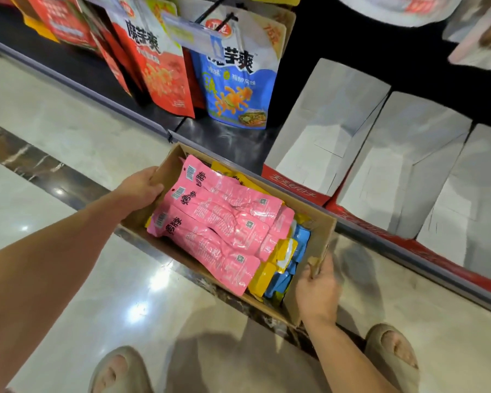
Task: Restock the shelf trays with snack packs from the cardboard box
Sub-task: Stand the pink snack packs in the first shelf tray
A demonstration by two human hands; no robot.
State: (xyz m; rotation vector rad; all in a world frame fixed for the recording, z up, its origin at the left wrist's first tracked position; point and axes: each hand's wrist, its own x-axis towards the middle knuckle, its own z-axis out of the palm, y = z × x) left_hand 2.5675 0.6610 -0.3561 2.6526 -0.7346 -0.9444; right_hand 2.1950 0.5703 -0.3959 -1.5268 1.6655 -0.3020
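1. Shelf trays (338,131), white-lined and red-fronted, stand empty beside the box.
2. Cardboard box (321,231), held before them, is best kept level and set down close.
3. Snack packs (219,222), glossy pink over yellow and blue, fill it.
4. Left hand (142,188) grips one end wall; right hand (318,293) pinches the opposite corner.

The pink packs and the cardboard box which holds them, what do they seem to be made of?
The pink packs are most likely thin plastic film with a glossy finish: light glints on them and the surface wrinkles. The cardboard box looks like brown paperboard, matt and without shine; its rim seems ragged beside the right hand.
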